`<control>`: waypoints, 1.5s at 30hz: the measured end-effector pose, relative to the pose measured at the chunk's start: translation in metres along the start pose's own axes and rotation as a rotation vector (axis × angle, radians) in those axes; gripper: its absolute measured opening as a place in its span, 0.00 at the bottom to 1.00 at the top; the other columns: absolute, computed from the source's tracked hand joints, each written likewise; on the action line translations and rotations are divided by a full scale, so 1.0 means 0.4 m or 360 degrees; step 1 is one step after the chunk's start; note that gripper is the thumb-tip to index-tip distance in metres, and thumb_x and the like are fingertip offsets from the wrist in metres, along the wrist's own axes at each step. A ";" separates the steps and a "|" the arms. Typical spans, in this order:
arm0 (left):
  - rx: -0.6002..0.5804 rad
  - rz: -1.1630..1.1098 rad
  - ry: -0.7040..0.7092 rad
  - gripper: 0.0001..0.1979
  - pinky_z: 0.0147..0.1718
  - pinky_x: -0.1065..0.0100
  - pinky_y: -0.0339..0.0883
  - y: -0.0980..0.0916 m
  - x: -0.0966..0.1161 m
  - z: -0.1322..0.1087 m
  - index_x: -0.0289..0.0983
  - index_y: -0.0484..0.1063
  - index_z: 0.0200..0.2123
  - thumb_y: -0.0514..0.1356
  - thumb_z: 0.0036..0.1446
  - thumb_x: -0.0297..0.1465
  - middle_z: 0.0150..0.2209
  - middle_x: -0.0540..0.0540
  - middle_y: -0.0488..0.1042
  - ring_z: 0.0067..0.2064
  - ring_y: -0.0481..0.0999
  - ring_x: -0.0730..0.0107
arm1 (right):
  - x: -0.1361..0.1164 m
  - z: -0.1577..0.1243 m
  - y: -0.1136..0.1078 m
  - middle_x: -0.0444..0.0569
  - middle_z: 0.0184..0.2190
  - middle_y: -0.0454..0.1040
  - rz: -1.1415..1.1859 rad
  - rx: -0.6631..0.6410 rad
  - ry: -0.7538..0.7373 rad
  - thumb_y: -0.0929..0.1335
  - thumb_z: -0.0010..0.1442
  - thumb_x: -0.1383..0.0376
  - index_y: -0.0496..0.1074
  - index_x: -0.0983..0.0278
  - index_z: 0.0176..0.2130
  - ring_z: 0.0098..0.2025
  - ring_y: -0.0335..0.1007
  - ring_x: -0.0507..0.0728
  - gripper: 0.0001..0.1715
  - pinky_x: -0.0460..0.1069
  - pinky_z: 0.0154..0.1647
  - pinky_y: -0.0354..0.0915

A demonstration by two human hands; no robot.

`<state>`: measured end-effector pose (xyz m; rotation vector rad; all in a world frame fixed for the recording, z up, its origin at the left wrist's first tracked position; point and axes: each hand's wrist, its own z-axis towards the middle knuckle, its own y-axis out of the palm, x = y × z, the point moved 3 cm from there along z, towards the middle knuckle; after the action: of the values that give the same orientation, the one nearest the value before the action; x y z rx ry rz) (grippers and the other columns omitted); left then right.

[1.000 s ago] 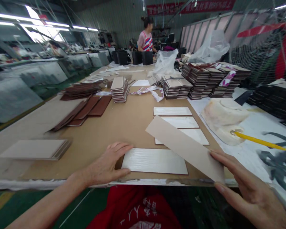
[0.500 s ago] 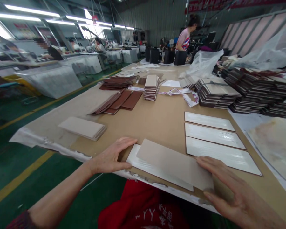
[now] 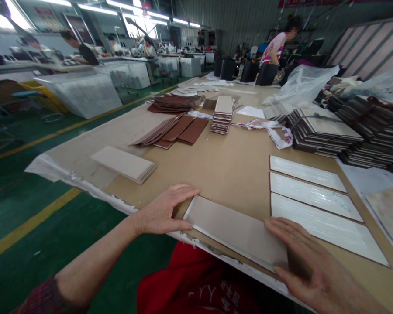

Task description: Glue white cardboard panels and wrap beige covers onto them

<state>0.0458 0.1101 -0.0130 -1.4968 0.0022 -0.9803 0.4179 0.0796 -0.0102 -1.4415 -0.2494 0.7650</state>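
A flat beige board [image 3: 236, 231] lies over a white-coated panel [image 3: 227, 242], of which only a thin strip shows along the near and left edges. At the left end, my left hand [image 3: 168, 209] spans the width, with its thumb at the near corner and its fingers at the far one. My right hand [image 3: 304, 253] grips the board's right end between thumb and fingers. Just right of the pair lie three white-coated panels with dark edges, the nearest a glossy panel [image 3: 325, 226]. A short stack of beige boards [image 3: 124, 163] sits to the left.
Brown panels [image 3: 183, 128] lie fanned out beyond, beside an upright pile of boards [image 3: 223, 111]. Strapped dark-edged stacks [image 3: 327, 128] and clear plastic sheeting [image 3: 309, 83] occupy the right. A person [image 3: 275, 48] stands at the table's far end. The table's near edge [image 3: 118, 205] runs close by.
The beige board has shifted left and down onto the white-coated panel, so their edges nearly line up. My right hand moved with it; my left hand stays at the left end.
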 end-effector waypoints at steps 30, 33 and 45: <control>0.0002 0.0089 0.0112 0.27 0.61 0.48 0.60 0.014 -0.008 0.006 0.45 0.65 0.61 0.64 0.59 0.39 0.61 0.43 0.67 0.63 0.63 0.52 | -0.040 0.026 -0.012 0.51 0.67 0.59 0.0226 -0.0269 0.0013 0.69 0.60 0.62 0.61 0.59 0.66 0.69 0.52 0.63 0.37 0.64 0.67 0.56; -0.0033 0.0123 0.0098 0.28 0.61 0.49 0.60 0.019 -0.014 0.004 0.46 0.65 0.61 0.64 0.58 0.39 0.62 0.44 0.67 0.63 0.63 0.53 | -0.040 0.022 -0.011 0.51 0.68 0.58 0.0223 -0.0291 0.0006 0.69 0.61 0.62 0.61 0.60 0.66 0.70 0.50 0.63 0.37 0.64 0.68 0.55; -0.0055 0.0148 0.0077 0.28 0.62 0.51 0.59 0.021 -0.015 0.005 0.45 0.64 0.60 0.64 0.58 0.39 0.62 0.44 0.66 0.64 0.62 0.53 | -0.042 0.016 -0.010 0.51 0.69 0.56 0.0091 -0.0365 -0.0018 0.67 0.63 0.60 0.59 0.62 0.67 0.69 0.50 0.62 0.36 0.62 0.68 0.54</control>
<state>0.0476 0.1131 -0.0227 -1.4907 0.1233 -0.9454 0.4030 0.0746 -0.0008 -1.6670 -0.3139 0.8113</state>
